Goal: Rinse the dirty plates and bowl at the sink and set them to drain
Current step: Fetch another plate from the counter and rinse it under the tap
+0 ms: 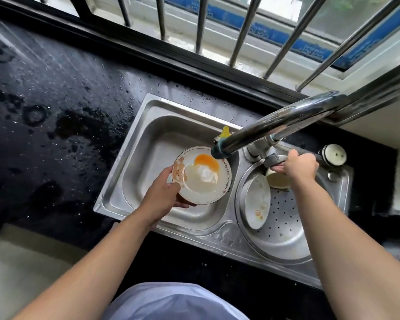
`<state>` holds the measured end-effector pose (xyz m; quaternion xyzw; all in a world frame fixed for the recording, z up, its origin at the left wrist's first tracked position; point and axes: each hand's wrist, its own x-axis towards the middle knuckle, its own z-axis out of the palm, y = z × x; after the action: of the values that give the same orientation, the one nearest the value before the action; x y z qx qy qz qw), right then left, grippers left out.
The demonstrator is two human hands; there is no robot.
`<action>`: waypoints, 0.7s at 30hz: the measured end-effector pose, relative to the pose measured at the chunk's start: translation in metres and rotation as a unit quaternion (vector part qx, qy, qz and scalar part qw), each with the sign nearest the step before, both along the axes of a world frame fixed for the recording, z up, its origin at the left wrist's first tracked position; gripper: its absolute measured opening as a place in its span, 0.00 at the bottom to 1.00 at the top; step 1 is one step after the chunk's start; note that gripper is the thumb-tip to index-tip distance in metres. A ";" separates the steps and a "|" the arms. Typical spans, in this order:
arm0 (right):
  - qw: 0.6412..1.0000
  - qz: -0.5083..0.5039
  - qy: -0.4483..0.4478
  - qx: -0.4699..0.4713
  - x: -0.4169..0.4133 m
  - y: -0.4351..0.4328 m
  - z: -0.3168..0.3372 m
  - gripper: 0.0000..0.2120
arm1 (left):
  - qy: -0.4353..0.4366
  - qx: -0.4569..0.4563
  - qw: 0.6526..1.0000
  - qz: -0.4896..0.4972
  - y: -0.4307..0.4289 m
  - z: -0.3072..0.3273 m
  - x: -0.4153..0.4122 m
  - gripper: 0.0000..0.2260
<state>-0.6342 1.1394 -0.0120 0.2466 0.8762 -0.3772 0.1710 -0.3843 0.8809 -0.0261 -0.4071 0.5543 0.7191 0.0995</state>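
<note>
While water beads on the black speckled stone counter (56,93) beyond it, the left hand (164,195) grips a white orange-stained ceramic plate (202,175) over the steel sink (148,158); rightward, the right hand (298,167) clasps the metal tap lever (271,159), above a second plate (256,202) and cream bowl (277,180).

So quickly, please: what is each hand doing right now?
Left hand: closed on the rim of the plate, held under the tap.
Right hand: closed on the tap handle.
</note>
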 end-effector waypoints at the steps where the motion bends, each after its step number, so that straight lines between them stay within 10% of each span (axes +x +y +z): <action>1: 1.000 -0.005 0.003 -0.002 0.003 0.001 0.001 0.26 | 0.002 0.001 1.000 0.000 0.002 0.000 -0.001 0.21; 15: 0.991 -0.042 -0.022 -0.123 0.040 -0.001 0.016 0.20 | 0.011 0.001 1.000 0.006 0.013 0.003 -0.003 0.21; 21: 0.952 0.233 0.193 0.051 0.126 -0.027 0.041 0.09 | 0.013 -0.024 1.000 0.008 0.011 0.002 -0.001 0.21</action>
<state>-0.5083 1.1127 0.0292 -0.0335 0.9436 -0.3222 0.0686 -0.3855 0.8918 -0.0238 -0.4042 0.5693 0.7118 0.0768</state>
